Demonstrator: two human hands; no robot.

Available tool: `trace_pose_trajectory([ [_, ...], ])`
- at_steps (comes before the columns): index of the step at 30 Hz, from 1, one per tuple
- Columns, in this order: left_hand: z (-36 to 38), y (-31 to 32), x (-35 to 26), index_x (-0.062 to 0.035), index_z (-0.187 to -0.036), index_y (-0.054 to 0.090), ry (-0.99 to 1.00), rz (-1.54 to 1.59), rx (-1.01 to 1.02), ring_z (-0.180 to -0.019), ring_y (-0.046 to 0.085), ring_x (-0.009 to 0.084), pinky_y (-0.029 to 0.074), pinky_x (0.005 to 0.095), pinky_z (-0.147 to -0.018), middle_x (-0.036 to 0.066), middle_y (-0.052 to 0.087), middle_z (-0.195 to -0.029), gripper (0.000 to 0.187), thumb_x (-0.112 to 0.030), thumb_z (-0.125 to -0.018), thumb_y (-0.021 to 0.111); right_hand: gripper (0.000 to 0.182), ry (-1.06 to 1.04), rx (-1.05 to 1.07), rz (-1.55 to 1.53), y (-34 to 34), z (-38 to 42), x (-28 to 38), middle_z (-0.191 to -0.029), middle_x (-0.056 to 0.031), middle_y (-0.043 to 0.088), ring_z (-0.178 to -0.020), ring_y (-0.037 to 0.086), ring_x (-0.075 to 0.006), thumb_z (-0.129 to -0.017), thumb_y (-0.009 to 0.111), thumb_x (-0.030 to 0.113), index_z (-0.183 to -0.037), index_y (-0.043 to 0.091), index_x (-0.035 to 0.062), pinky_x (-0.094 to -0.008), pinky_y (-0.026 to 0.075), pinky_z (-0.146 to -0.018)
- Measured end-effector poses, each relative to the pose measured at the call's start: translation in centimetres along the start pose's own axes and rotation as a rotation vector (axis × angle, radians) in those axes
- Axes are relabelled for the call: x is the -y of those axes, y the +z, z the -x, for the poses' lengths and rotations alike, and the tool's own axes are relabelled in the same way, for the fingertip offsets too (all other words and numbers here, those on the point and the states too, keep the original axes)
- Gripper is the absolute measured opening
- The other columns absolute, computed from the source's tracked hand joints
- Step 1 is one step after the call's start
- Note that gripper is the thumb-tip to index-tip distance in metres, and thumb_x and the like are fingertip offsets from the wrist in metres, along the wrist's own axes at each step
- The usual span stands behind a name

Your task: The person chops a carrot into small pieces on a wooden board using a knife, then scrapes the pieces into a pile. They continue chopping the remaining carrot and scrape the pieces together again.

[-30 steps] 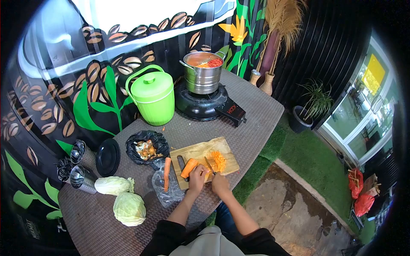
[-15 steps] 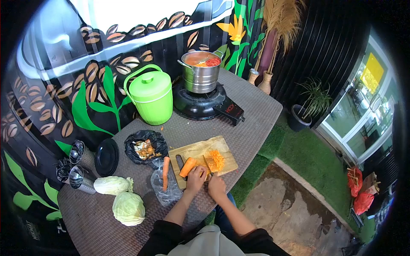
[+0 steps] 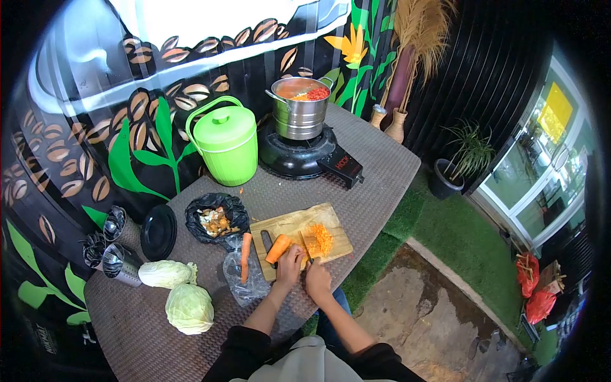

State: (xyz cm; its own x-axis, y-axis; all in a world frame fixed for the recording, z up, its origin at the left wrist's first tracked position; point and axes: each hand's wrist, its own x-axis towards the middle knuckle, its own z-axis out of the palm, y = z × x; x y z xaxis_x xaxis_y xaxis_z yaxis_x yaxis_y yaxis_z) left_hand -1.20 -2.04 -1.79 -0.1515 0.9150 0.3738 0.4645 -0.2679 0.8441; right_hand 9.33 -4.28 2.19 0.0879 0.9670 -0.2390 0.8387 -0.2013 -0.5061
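Observation:
A wooden cutting board [image 3: 337, 243] lies at the near edge of the table. My right hand [image 3: 317, 281] is wrapped round the handle of a knife, whose blade [image 3: 306, 244] rests among carrot pieces. Bent over a piece of carrot on the board is my left hand [image 3: 291, 264], its fingertips beside the blade. A thick carrot chunk [image 3: 278, 248] lies left of these fingers, next to a dark-handled tool [image 3: 266, 240]. Diced carrot [image 3: 320, 240] is heaped right of the blade. One long peeled carrot [image 3: 245, 258] lies on a clear plastic bag [image 3: 240, 286] left of the board.
Behind the board stand a steel pot [image 3: 298, 119] on a black stove [image 3: 293, 159], a green lidded bucket [image 3: 226, 146] and a black bag of peelings [image 3: 217, 223]. Two cabbages [image 3: 189, 309] [image 3: 167, 274], black plates [image 3: 158, 233] and cutlery holders [image 3: 122, 264] are at left.
My right hand and the knife have shifted slightly left, closer to my left hand. The view has moved a little.

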Motion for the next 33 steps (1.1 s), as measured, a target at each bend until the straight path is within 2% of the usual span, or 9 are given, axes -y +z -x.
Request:
trace_pose_trajectory([
  [2, 0.1, -0.1, -0.1, -0.0021, -0.091, 0.052, 0.017, -0.041, 0.024, -0.083, 0.064, 0.0337, 0.050, 0.0400, -0.068, 0.016, 0.064, -0.087, 0.011, -0.005, -0.086, 0.061, 0.035, -0.039, -0.016, 0.003, -0.2, -0.6, 0.2, -0.091, -0.0288, 0.064, -0.087, 0.064, -0.0439, -0.097, 0.043, 0.033, -0.105, 0.047, -0.0015, -0.0524, 0.051, -0.075],
  [5, 0.4, 0.1, 0.0, -0.0027, -0.092, 0.052, 0.061, -0.092, -0.018, -0.084, 0.063, 0.0349, 0.050, 0.0403, -0.068, 0.016, 0.063, -0.086, 0.009, -0.007, -0.087, 0.059, 0.037, -0.072, 0.040, 0.011, -1.2, -2.4, -0.4, -0.091, -0.0289, 0.064, -0.087, 0.064, -0.0450, -0.097, 0.043, 0.033, -0.106, 0.047, -0.0026, -0.0526, 0.050, -0.077],
  [10, 0.7, 0.0, 0.1, -0.0023, -0.095, 0.052, 0.084, -0.081, -0.014, -0.087, 0.064, 0.0327, 0.051, 0.0395, -0.070, 0.015, 0.064, -0.088, 0.013, -0.004, -0.085, 0.061, 0.039, -0.088, 0.052, -0.001, -1.5, -0.2, -0.1, -0.091, -0.0294, 0.064, -0.089, 0.063, -0.0452, -0.096, 0.043, 0.034, -0.108, 0.046, -0.0033, -0.0526, 0.050, -0.080],
  [14, 0.5, -0.1, 0.0, -0.0014, -0.097, 0.053, 0.064, -0.021, -0.021, -0.089, 0.065, 0.0305, 0.051, 0.0383, -0.072, 0.015, 0.065, -0.089, 0.017, -0.001, -0.083, 0.063, 0.038, 0.016, -0.024, -0.013, 0.1, 0.5, 0.4, -0.089, -0.0271, 0.065, -0.086, 0.065, -0.0425, -0.096, 0.044, 0.034, -0.102, 0.047, -0.0034, -0.0485, 0.052, -0.077],
  [16, 0.4, -0.1, -0.2, -0.0013, -0.097, 0.053, 0.044, 0.001, -0.014, -0.089, 0.065, 0.0307, 0.051, 0.0380, -0.072, 0.015, 0.064, -0.089, 0.017, -0.001, -0.083, 0.063, 0.041, -0.032, 0.032, -0.039, -0.7, -0.6, 0.4, -0.094, -0.0299, 0.063, -0.091, 0.063, -0.0448, -0.096, 0.043, 0.034, -0.108, 0.046, -0.0047, -0.0524, 0.050, -0.079],
  [21, 0.3, -0.1, -0.3, -0.0013, -0.096, 0.053, 0.030, -0.018, -0.029, -0.088, 0.065, 0.0309, 0.050, 0.0375, -0.073, 0.015, 0.064, -0.087, 0.017, 0.001, -0.083, 0.062, 0.042, -0.104, 0.132, 0.068, -1.4, -3.2, -0.4, -0.095, -0.0290, 0.064, -0.092, 0.063, -0.0444, -0.096, 0.043, 0.034, -0.112, 0.048, -0.0052, -0.0518, 0.050, -0.080],
  [23, 0.3, 0.0, 0.0, -0.0012, -0.097, 0.052, 0.010, -0.011, 0.012, -0.086, 0.064, 0.0319, 0.049, 0.0383, -0.072, 0.015, 0.060, -0.090, 0.017, 0.002, -0.082, 0.061, 0.043, -0.091, 0.160, 0.086, -1.0, -2.7, -0.5, -0.095, -0.0287, 0.064, -0.092, 0.063, -0.0441, -0.096, 0.043, 0.034, -0.113, 0.048, -0.0053, -0.0519, 0.050, -0.080],
  [30, 0.2, -0.5, -1.1, 0.0008, -0.100, 0.049, 0.034, -0.011, -0.064, -0.085, 0.063, 0.0286, 0.049, 0.0366, -0.077, 0.014, 0.047, -0.095, 0.026, 0.004, -0.080, 0.064, 0.037, -0.030, -0.009, 0.004, 0.0, -0.3, 0.6, -0.087, -0.0285, 0.065, -0.086, 0.065, -0.0434, -0.096, 0.043, 0.032, -0.103, 0.048, -0.0039, -0.0514, 0.052, -0.074],
  [33, 0.0, 0.0, -0.5, -0.0010, -0.105, 0.048, 0.035, -0.042, -0.038, -0.092, 0.058, 0.0340, 0.047, 0.0400, -0.078, 0.015, 0.047, -0.101, 0.028, 0.000, -0.081, 0.062, 0.039, -0.116, 0.071, 0.045, -1.4, -2.8, 0.2, -0.092, -0.0298, 0.064, -0.090, 0.064, -0.0428, -0.096, 0.043, 0.033, -0.104, 0.051, -0.0051, -0.0500, 0.052, -0.076],
])
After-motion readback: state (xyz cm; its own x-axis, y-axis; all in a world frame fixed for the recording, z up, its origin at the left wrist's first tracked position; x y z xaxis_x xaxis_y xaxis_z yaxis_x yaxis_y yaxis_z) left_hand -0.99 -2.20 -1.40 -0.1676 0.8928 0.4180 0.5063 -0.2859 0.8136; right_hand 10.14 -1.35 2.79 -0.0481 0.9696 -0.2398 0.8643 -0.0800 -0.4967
